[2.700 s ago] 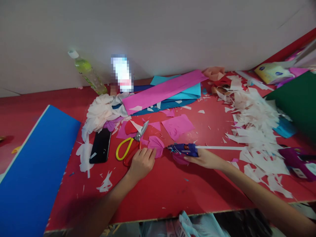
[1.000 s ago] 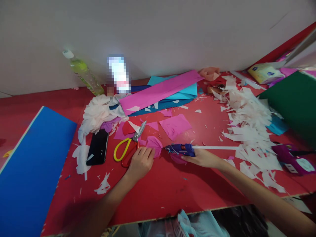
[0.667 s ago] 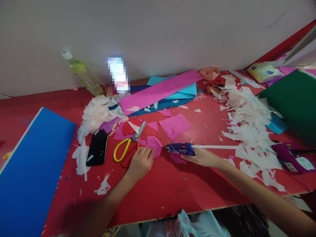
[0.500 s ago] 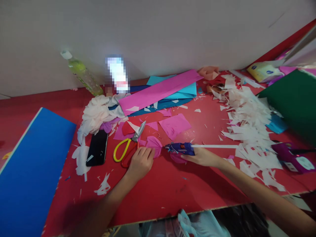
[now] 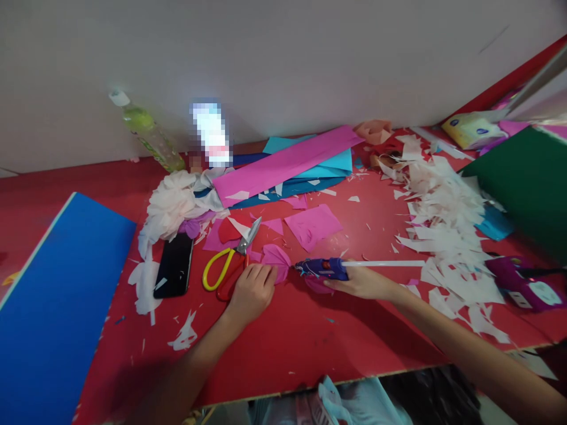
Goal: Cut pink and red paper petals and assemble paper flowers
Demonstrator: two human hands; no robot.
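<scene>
My right hand [image 5: 365,282] is wrapped round a blue hot glue gun [image 5: 323,268], which has a long white glue stick [image 5: 385,264] out of its back end. The gun's nozzle points left and meets the tip of a pink paper petal [image 5: 275,258]. My left hand [image 5: 254,289] is closed on the petal's lower edge; the fingertips are partly hidden. Just left of that hand lie scissors [image 5: 241,245] with one yellow and one red handle. Another pink paper piece [image 5: 318,285] shows partly under the gun.
Behind the hands are a pink paper square [image 5: 313,226] and long pink paper [image 5: 287,165] over blue sheets. A black phone [image 5: 174,265], a pale paper flower [image 5: 170,198] and a bottle [image 5: 153,139] stand left. White scraps [image 5: 452,206] and a purple device [image 5: 527,283] lie right.
Hardly anything differs. Both hands, the petal and the glue gun keep their places, with only a very slight shift of the view.
</scene>
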